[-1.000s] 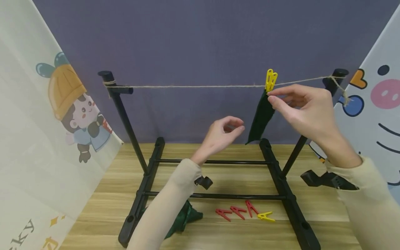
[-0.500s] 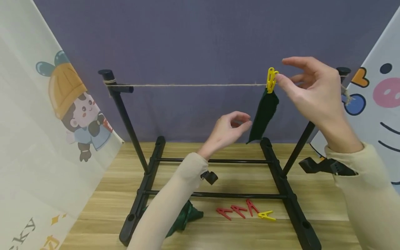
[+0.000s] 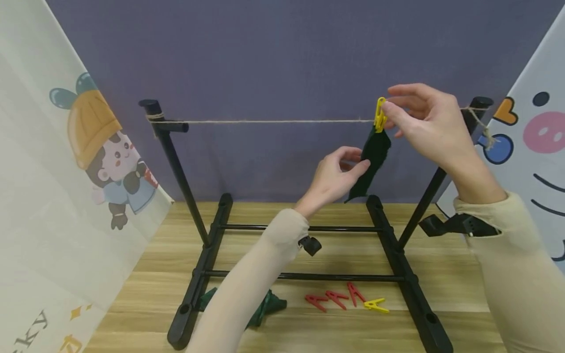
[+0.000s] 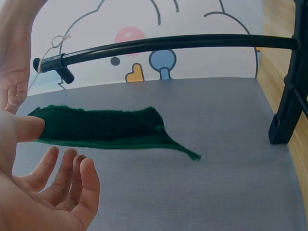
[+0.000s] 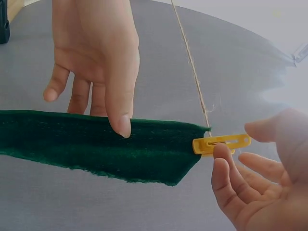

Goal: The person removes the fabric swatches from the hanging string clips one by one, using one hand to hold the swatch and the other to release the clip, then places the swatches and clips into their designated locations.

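Observation:
A dark green cloth strip (image 3: 374,152) hangs from the string line (image 3: 273,121), held there by a yellow clothespin (image 3: 380,115). My right hand (image 3: 428,120) is at this clothespin, its thumb close to the handle end. In the right wrist view a fingertip touches the clothespin (image 5: 216,143) from below, and the thumb stands a little apart. My left hand (image 3: 335,176) is at the cloth's left edge. Its thumb lies over the front of the cloth (image 5: 96,139), with the relaxed fingers partly hidden behind; the left wrist view shows them spread away from the cloth (image 4: 101,127).
The string spans two black posts (image 3: 181,176) of a rack standing on the wooden table (image 3: 326,328). Under the left forearm lies more green cloth (image 3: 269,306). Several red clothespins (image 3: 337,299) and one yellow clothespin (image 3: 376,305) lie near the front crossbar (image 3: 340,277).
My left hand has moved right and up to the hanging cloth. My right hand has risen from the cloth's top to the clothespin, which has turned slightly.

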### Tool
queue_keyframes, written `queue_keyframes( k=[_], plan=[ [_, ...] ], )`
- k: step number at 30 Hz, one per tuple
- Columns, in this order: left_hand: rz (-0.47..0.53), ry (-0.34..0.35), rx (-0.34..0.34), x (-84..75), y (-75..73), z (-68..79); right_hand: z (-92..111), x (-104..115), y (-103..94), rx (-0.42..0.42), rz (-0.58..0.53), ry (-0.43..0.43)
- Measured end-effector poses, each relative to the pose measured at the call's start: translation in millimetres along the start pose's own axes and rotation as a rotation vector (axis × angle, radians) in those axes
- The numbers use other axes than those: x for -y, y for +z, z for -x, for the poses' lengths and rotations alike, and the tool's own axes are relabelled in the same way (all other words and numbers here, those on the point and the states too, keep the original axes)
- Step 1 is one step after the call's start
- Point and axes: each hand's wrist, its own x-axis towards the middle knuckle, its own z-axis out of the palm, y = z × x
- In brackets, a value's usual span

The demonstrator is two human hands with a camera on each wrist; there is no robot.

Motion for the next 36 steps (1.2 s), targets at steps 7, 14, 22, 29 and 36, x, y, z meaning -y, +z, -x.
queue_keyframes(
  k=[7,14,22,29,36],
  plan=[
    [0.019,0.040,-0.027,-0.6,2.2,-3.9,-3.0,0.0,-2.1,-0.013,-0.028,-0.001],
    [0.021,0.070,-0.043,-3.7,0.3,-5.2,-3.7,2.1,-4.9,-0.032,-0.096,-0.004],
    [0.028,0.068,-0.056,-4.4,-1.7,-3.0,0.8,-1.6,-7.5,-0.065,-0.059,0.016],
    [0.040,0.074,-0.077,-6.8,-4.7,-2.0,1.1,-2.7,-9.0,-0.110,-0.050,-0.005],
    [0.043,0.080,-0.076,-8.3,-6.3,-1.9,1.6,-2.3,-8.9,-0.130,-0.066,0.020]
  ],
)
